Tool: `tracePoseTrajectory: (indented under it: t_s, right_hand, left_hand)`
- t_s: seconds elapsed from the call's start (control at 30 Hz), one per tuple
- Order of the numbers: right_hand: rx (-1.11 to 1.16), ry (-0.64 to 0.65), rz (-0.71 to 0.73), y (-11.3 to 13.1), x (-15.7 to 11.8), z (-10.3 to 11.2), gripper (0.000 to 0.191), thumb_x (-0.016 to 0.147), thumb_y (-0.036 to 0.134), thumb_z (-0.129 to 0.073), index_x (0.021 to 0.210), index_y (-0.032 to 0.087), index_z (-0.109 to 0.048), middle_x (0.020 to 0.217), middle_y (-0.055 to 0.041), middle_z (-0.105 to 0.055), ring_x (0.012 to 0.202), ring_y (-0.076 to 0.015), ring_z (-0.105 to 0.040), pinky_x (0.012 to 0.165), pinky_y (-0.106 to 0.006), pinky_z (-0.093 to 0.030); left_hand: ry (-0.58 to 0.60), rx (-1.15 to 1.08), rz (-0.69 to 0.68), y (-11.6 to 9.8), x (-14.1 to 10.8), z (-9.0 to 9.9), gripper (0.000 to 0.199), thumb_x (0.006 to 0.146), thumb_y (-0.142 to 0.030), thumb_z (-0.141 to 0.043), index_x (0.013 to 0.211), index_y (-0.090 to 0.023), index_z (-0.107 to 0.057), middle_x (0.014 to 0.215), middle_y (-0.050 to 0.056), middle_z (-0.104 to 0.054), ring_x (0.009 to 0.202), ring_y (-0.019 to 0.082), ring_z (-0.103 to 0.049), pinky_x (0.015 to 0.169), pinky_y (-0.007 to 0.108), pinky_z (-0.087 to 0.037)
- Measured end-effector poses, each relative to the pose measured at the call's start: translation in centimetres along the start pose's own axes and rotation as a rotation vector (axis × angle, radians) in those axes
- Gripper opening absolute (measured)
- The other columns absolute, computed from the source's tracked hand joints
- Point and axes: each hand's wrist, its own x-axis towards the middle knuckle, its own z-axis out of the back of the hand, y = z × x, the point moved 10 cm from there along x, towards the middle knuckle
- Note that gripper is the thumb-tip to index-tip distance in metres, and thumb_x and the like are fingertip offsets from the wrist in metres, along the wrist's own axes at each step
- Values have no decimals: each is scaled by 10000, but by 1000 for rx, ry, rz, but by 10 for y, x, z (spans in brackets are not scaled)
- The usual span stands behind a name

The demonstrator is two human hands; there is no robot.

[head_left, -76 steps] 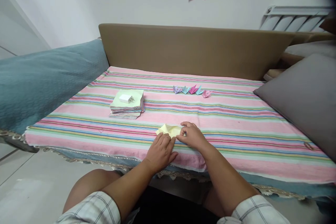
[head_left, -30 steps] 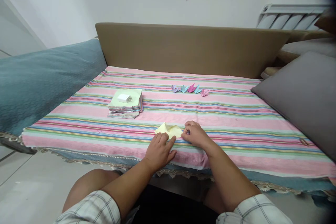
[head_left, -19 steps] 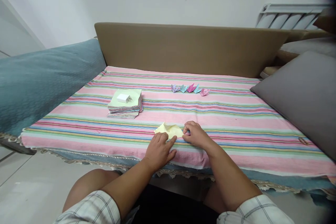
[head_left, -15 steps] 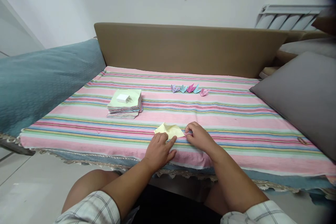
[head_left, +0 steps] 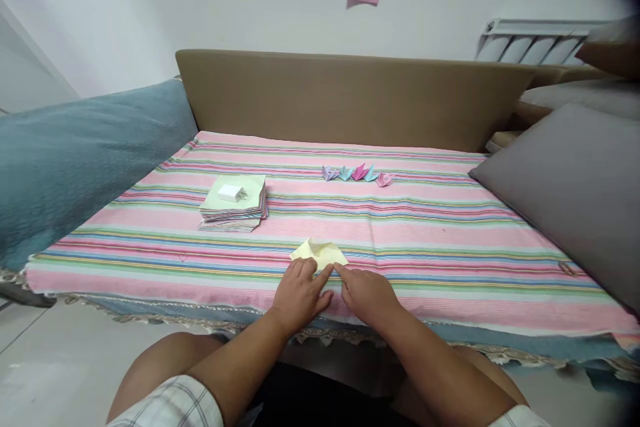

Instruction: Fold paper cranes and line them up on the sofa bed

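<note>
A pale yellow sheet of origami paper [head_left: 327, 254], partly folded with a raised flap on its left, lies on the striped cloth in front of me. My left hand [head_left: 299, 293] rests on its near edge, thumb and index finger spread apart, the fingertips pressing it down. My right hand [head_left: 369, 293] touches the near right edge with its index finger stretched out, close to the left index fingertip. The other right fingers are curled under and partly hidden. Neither hand is wrapped round the paper.
A stack of coloured paper [head_left: 234, 213] with a white plug charger [head_left: 231, 193] on top stands to the left. Several folded paper cranes [head_left: 359, 173] sit in a row further back. A grey cushion [head_left: 565, 173] leans at the right, and a brown backrest [head_left: 350, 100] runs behind.
My right hand has moved left and nearer to me, from the paper's right corner to its near edge. The pinched fingers have given way to an extended index finger. The left hand still presses the paper.
</note>
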Motion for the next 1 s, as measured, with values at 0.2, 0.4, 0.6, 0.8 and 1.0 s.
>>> tracePoseTrajectory:
  t_s: [0.2,0.4,0.6,0.8,1.0]
  right_hand:
    - [-20,-5,-93,-12,-3,5,414,880,256,-381,1273,199,-497,1032,-98,-685,910,-234,-638,695,-323,-434]
    - [-9,-74,-156,-30,-7,18,272,859,285,-446,1049,205,-625,904,-77,-693,818,-233,-634,651,-322,-428]
    - [187,-428,258,9,-11,42,241,868,161,-393,930,159,-626,946,-91,-646,931,-198,-566,838,-329,-435]
    - [345,-428,362,18,-1,16,384,813,74,-353,1131,129,-562,1114,-104,-626,1041,-190,-549,922,-351,-440]
    - [348,-357,276,11,9,7,442,770,44,-375,1158,118,-573,1149,-100,-616,1077,-195,-530,976,-349,-405]
  left_hand:
    - [-4,-13,-8,0,-1,0,497,824,-431,-505,1281,-238,-477,1030,108,-479,956,269,-446,865,436,-392]
    - [-7,-26,-1,1,1,0,500,818,-437,-516,1274,-235,-484,1026,109,-486,957,270,-449,868,441,-393]
    - [-20,-17,3,0,0,1,483,811,-429,-525,1255,-243,-500,1043,111,-478,987,282,-441,877,447,-394]
    - [-18,-35,2,1,-2,1,468,812,-426,-523,1239,-233,-508,1061,114,-473,1028,289,-436,901,457,-392]
    - [-66,-159,41,9,-6,1,566,786,-444,-555,1263,-155,-456,1089,146,-482,1016,281,-450,872,443,-430]
